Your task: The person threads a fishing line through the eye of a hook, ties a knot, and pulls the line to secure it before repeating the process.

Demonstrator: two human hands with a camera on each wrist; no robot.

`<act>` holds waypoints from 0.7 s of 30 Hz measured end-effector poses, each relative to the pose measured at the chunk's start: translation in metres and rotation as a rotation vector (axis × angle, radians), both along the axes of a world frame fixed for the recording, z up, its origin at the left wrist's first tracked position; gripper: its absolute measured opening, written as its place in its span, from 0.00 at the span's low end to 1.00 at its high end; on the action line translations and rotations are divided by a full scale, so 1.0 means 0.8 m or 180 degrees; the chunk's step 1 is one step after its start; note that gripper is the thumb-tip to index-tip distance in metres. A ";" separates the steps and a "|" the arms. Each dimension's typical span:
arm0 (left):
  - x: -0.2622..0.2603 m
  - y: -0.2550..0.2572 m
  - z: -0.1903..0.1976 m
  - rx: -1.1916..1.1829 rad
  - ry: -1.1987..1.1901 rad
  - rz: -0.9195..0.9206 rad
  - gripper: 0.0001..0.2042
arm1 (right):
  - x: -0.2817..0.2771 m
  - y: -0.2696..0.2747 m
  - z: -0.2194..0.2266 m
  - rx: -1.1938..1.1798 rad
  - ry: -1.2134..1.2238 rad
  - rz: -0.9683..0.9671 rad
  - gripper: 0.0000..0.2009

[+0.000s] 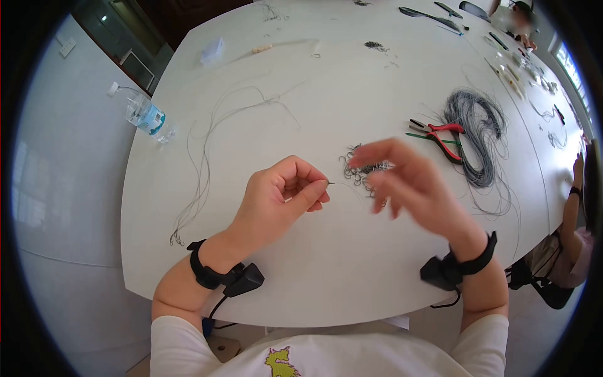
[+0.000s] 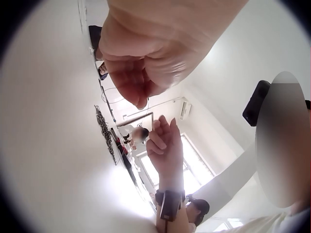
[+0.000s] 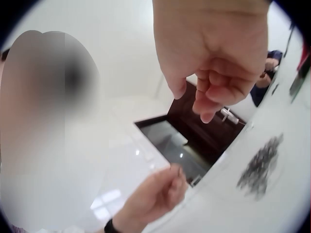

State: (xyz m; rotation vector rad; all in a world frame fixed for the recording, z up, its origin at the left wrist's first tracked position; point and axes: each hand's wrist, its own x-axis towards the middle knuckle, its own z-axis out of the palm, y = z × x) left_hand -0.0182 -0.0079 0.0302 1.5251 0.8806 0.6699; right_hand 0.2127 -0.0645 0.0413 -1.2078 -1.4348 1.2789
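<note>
My left hand (image 1: 286,195) rests on the white table (image 1: 314,264), its thumb and forefinger pinching a thin wire (image 1: 337,183) that points right. My right hand (image 1: 402,179) hovers, blurred, just above a small pile of dark metal rings (image 1: 359,168), fingers loosely spread and nothing seen in them. The left wrist view shows the left hand (image 2: 146,53) curled from below, the right hand (image 2: 165,145) beyond it and the pile (image 2: 104,133). From the right wrist view, the right hand (image 3: 214,58) hangs with fingers loosely bent over the pile (image 3: 260,167), the left hand (image 3: 163,191) further back.
Red-handled pliers (image 1: 443,135) and a coil of grey cord (image 1: 480,125) lie right of the pile. Long thin wire strands (image 1: 204,163) trail at the left, near a water bottle (image 1: 146,116). Another person (image 1: 575,207) sits at the right edge. More tools lie at the far end.
</note>
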 end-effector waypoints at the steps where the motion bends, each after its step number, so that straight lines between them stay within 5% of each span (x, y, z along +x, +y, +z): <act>1: 0.001 -0.003 0.002 0.0019 0.0023 -0.0057 0.03 | -0.014 -0.005 -0.006 0.0080 -0.0213 0.0184 0.18; 8: -0.002 -0.003 0.004 0.0261 0.0112 -0.0195 0.03 | -0.003 0.001 -0.012 0.0063 -0.0424 0.0327 0.07; 11: -0.004 0.000 0.008 0.0272 0.0155 -0.0095 0.03 | 0.014 0.001 -0.001 0.0148 0.0062 0.0236 0.04; 21: -0.011 0.021 0.004 0.0163 -0.0025 0.0297 0.05 | 0.099 0.022 0.001 0.0645 0.0216 -0.0701 0.08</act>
